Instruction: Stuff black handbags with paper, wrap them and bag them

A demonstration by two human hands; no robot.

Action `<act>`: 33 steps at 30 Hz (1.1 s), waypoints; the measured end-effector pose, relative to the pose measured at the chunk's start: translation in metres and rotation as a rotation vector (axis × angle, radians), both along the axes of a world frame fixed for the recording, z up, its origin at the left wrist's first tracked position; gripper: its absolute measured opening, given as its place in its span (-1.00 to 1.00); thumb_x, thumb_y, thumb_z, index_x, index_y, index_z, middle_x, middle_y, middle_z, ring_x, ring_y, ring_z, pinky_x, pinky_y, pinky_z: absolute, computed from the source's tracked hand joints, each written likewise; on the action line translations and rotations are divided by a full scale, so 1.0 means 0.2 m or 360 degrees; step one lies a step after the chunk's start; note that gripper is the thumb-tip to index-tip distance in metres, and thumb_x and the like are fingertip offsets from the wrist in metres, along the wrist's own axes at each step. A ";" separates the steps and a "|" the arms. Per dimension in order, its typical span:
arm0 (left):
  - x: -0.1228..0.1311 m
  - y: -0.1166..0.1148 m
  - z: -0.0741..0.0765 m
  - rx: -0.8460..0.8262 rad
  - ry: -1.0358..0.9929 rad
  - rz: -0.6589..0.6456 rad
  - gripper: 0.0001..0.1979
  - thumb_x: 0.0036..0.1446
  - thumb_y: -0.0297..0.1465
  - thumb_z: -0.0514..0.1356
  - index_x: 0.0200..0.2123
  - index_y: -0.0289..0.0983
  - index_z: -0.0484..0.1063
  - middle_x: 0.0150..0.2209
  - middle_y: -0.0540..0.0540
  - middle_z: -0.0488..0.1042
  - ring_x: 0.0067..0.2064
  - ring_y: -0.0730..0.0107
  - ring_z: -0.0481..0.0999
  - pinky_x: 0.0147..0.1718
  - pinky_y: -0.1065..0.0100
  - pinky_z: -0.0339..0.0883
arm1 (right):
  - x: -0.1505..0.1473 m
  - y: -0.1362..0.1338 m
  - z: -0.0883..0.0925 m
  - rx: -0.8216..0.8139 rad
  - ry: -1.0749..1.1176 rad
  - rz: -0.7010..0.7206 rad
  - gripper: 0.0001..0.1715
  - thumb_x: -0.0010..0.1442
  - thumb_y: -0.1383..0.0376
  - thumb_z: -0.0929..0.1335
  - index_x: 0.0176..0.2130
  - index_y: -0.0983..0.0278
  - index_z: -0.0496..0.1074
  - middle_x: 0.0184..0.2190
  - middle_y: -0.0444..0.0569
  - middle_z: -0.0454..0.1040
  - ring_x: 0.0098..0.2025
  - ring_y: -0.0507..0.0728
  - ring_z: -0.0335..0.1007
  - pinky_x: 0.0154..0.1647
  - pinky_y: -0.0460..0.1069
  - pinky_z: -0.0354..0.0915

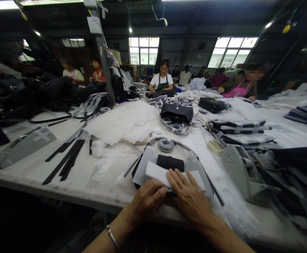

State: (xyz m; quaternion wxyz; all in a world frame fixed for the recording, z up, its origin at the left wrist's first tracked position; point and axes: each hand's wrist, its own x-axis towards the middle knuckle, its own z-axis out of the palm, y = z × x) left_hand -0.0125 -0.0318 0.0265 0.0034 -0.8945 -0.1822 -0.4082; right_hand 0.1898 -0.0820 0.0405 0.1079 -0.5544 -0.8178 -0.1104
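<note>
A black handbag lies at the table's near edge, partly covered by pale wrapping sheet. Across it rests a folded strip of white foam sheet, with a black strap piece just beyond. My left hand has its fingers curled together at the strip's near left edge, pinching it there. Spread flat on top of the strip, my right hand presses with its fingers stretched forward. A wrapped coiled strap sits at the bag's far side. The bag's near edge is hidden under my hands.
A stack of white sheets lies ahead to the left, near black strips. Tape dispensers stand right and left. Finished-looking black bags sit farther back. A metal post rises at left. Several people work beyond.
</note>
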 end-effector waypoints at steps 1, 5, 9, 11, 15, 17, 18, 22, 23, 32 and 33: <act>-0.01 -0.01 0.03 0.0058 0.0015 0.0053 -0.85 0.35 -0.45 0.08 -0.10 -0.25 0.44 -0.24 -0.10 0.53 -0.19 0.37 0.51 -0.11 0.33 0.41 | 0.00 0.00 -0.01 0.0048 -0.0009 -0.0005 -0.37 0.24 0.45 0.28 0.28 0.30 0.24 0.31 0.08 0.24 0.30 0.34 0.20 0.28 0.33 0.12; 0.00 0.04 0.13 0.0203 0.0326 0.0302 -0.55 0.33 -0.21 0.14 0.21 -0.26 0.28 0.14 -0.21 0.43 0.21 0.11 0.34 0.21 0.06 0.15 | 0.01 -0.01 -0.05 0.0183 -0.0012 -0.0003 -0.34 0.24 0.52 0.22 0.30 0.27 0.21 0.33 0.01 0.21 0.32 0.31 0.15 0.32 0.31 0.07; 0.01 0.14 0.07 0.0082 0.0716 0.0322 -0.35 0.27 0.00 0.13 0.24 -0.33 0.24 0.24 -0.28 0.34 0.29 0.04 0.26 0.26 -0.03 0.07 | 0.01 -0.01 -0.07 0.0247 0.0067 0.0024 -0.36 0.25 0.46 0.25 0.30 0.28 0.21 0.31 0.02 0.25 0.30 0.29 0.20 0.30 0.26 0.10; 0.01 0.17 0.02 -0.0045 0.0779 0.0314 -0.34 0.23 -0.03 0.19 0.25 -0.30 0.23 0.21 -0.24 0.38 0.24 0.07 0.34 0.25 -0.02 0.10 | 0.00 0.00 -0.06 0.0225 0.0131 -0.0002 -0.37 0.26 0.35 0.31 0.28 0.34 0.23 0.29 0.09 0.28 0.28 0.29 0.22 0.29 0.23 0.13; 0.00 0.16 0.01 -0.0239 0.0744 0.0318 -0.30 0.13 -0.11 0.33 0.28 -0.13 0.20 0.15 -0.17 0.43 0.15 0.10 0.43 0.22 -0.06 0.18 | -0.01 -0.02 -0.02 0.0199 0.0197 -0.0191 -0.30 0.21 0.19 0.41 0.26 0.37 0.26 0.28 0.19 0.27 0.29 0.37 0.20 0.30 0.29 0.09; -0.01 0.16 0.04 -0.0321 0.0702 0.0271 -0.35 0.16 -0.14 0.31 0.27 -0.10 0.22 0.13 -0.15 0.45 0.13 0.13 0.45 0.20 -0.07 0.21 | -0.02 -0.03 -0.01 0.0194 0.0180 -0.0229 -0.32 0.20 0.19 0.42 0.25 0.29 0.27 0.27 0.15 0.30 0.30 0.41 0.18 0.33 0.37 -0.04; -0.02 0.16 0.05 -0.0358 0.0673 0.0247 -0.40 0.20 -0.16 0.28 0.26 -0.11 0.23 0.13 -0.15 0.45 0.13 0.15 0.45 0.21 -0.07 0.22 | -0.02 -0.03 0.00 0.0190 0.0169 -0.0234 -0.32 0.20 0.20 0.42 0.25 0.25 0.27 0.27 0.12 0.31 0.30 0.42 0.16 0.34 0.41 -0.12; -0.06 0.19 0.05 -0.0452 0.0569 0.0188 -0.56 0.34 -0.29 0.14 0.26 -0.08 0.26 0.21 -0.14 0.39 0.23 0.18 0.36 0.23 -0.07 0.21 | -0.03 -0.04 0.01 0.0209 0.0127 -0.0242 -0.30 0.17 0.23 0.44 0.26 0.19 0.27 0.28 0.08 0.30 0.33 0.45 0.10 0.35 0.45 -0.23; -0.07 0.19 0.04 -0.0471 0.0552 0.0180 -0.56 0.34 -0.33 0.13 0.26 -0.05 0.26 0.23 -0.13 0.37 0.26 0.17 0.32 0.23 -0.07 0.21 | -0.02 -0.04 0.01 0.0207 0.0122 -0.0235 -0.30 0.17 0.24 0.44 0.26 0.20 0.27 0.28 0.09 0.30 0.32 0.45 0.12 0.34 0.43 -0.19; 0.02 0.12 0.05 -0.0245 0.0739 0.0280 -0.50 0.27 -0.59 0.03 0.23 -0.12 0.27 0.24 -0.11 0.36 0.36 0.04 0.15 0.29 -0.30 -0.10 | -0.03 -0.02 0.01 0.0167 0.0058 -0.0168 -0.44 0.17 0.23 0.45 0.15 0.18 0.40 0.20 0.06 0.40 0.25 0.41 0.24 0.31 0.33 -0.02; 0.04 0.11 0.04 -0.0188 0.0771 0.0279 -0.56 0.29 -0.56 0.04 0.20 -0.19 0.30 0.23 -0.15 0.38 0.35 0.05 0.17 0.31 -0.26 -0.13 | -0.04 -0.01 0.03 0.0141 0.0015 -0.0183 -0.41 0.13 0.18 0.48 0.13 0.20 0.42 0.19 0.10 0.40 0.26 0.45 0.22 0.33 0.37 -0.07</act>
